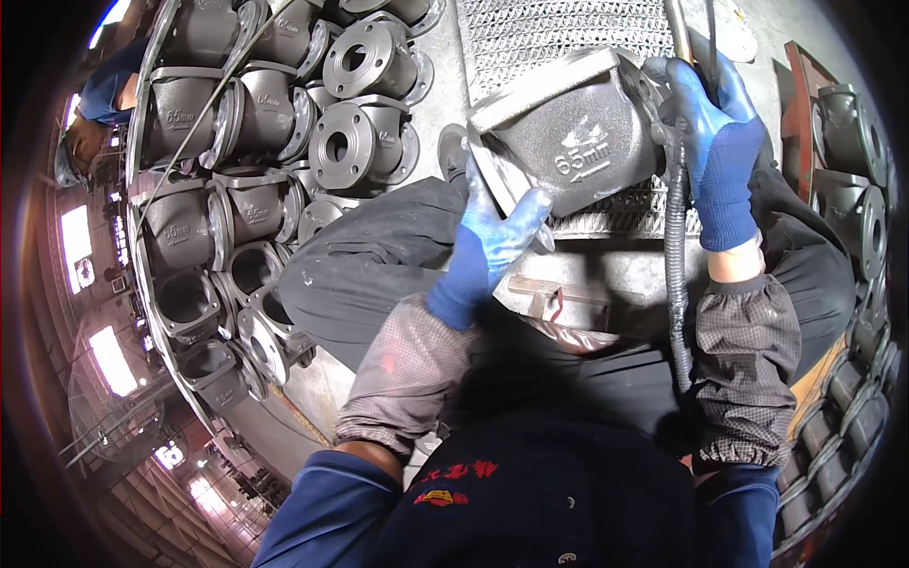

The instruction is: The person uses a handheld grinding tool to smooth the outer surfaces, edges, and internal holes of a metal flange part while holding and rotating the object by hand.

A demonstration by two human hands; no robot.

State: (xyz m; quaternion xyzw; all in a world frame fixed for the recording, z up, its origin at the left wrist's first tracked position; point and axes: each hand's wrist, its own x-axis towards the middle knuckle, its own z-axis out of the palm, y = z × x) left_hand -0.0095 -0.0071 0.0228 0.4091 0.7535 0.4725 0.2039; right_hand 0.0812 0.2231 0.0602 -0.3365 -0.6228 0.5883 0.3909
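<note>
Grey valve body (597, 133), left grip (490, 237) clamped on its left flange (502, 175), right grip (718, 142) at its right end, hold unclear

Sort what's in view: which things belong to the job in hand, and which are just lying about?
Likely in the job:
grey flanged valve body, held in the left hand
metal mesh beneath it
ribbed black hose beside the right hand

Likely just lying about:
rows of valve bodies at left
right-edge valve bodies
</note>
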